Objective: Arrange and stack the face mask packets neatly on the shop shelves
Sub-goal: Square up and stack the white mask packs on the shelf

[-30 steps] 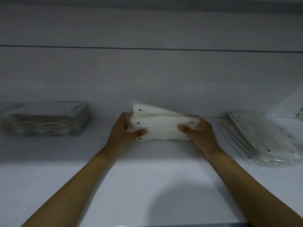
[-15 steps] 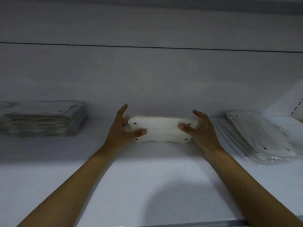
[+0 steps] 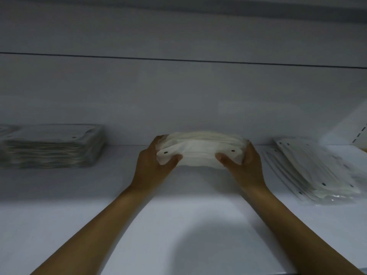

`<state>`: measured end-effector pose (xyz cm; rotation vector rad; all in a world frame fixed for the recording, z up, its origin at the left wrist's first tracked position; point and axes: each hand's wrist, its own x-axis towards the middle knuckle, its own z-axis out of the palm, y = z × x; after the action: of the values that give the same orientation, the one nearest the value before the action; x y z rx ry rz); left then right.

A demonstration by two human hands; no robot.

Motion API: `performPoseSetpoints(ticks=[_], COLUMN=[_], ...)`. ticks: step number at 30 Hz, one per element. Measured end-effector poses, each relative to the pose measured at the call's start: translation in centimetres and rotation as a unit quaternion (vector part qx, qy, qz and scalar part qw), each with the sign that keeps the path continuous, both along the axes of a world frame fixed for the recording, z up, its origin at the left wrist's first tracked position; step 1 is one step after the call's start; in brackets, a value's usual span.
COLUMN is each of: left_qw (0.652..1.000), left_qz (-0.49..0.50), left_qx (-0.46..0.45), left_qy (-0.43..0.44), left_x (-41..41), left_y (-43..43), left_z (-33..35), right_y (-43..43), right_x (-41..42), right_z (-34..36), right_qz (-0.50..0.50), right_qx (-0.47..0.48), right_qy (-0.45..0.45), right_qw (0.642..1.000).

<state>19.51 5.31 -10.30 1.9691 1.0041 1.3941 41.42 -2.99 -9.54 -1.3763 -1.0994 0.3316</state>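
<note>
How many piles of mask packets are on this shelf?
3: a neat pile at the left, a middle pile gripped by the left hand and right hand, and a slumped pile at the right. More may lie out of view.

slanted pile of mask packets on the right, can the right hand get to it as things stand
Probably not right away: the right hand grips the middle bundle of mask packets together with the left hand. The slanted pile lies close beside it on bare shelf, nothing between.
</note>
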Motion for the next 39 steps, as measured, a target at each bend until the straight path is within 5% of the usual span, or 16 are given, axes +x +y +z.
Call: performPoseSetpoints(ticks=[3, 6, 14, 17, 20, 22, 27, 31, 35, 37, 39], left_qw=[1.000, 0.989, 0.988, 0.983, 0.917, 0.894, 0.901, 0.912, 0.976, 0.981, 0.973], left_qz=[0.002, -0.044, -0.036, -0.003, -0.020, -0.056, -0.176, -0.120, -0.081, -0.121, -0.150], left_qx=[0.012, -0.084, -0.130, -0.181, -0.284, -0.290, -0.273, -0.254, -0.167, -0.155, -0.174], left_qy=[0.029, 0.110, 0.079, -0.025, -0.280, -0.337, -0.289, -0.299, -0.112, 0.000, 0.017], left_x=[0.1, -0.3, -0.8, -1.0, -0.4, 1.0, 7.6, 11.1, 10.9, 10.3, 9.8], left_y=[0.3, 0.8, 0.9, 0.4, -2.0, -4.7, -12.0, -15.3, -18.6, -20.5, -22.5], left_z=[0.4, -0.4, -1.5, -0.4, 2.4, 4.3, 6.5, 7.1, 6.8, 6.6, 6.0], right_y=[0.3, 0.9, 0.5, 0.0, -1.8, -3.1, -8.5, -13.8, -16.2, -16.5, -17.0], right_x=[-0.2, 0.2, -0.4, -0.7, -1.1, -0.9, -2.7, -0.7, 2.7, 3.1, 2.7], right_z=[-0.1, -1.3, -1.3, -0.4, 1.8, 3.1, 3.6, 2.3, 3.6, 5.0, 6.1], right_qz=[0.012, 0.034, 0.028, 0.055, 0.072, 0.091, 0.142, 0.137, 0.090, 0.165, 0.249], right_qx=[-0.031, -0.102, -0.163, -0.160, -0.115, -0.060, -0.032, -0.061, -0.046, -0.065, -0.090], right_qy=[-0.021, -0.037, -0.003, 0.075, 0.196, 0.275, 0.301, 0.287, 0.162, 0.117, 0.163], right_qw=[0.999, 0.994, 0.986, 0.983, 0.971, 0.955, 0.942, 0.946, 0.982, 0.977, 0.950])
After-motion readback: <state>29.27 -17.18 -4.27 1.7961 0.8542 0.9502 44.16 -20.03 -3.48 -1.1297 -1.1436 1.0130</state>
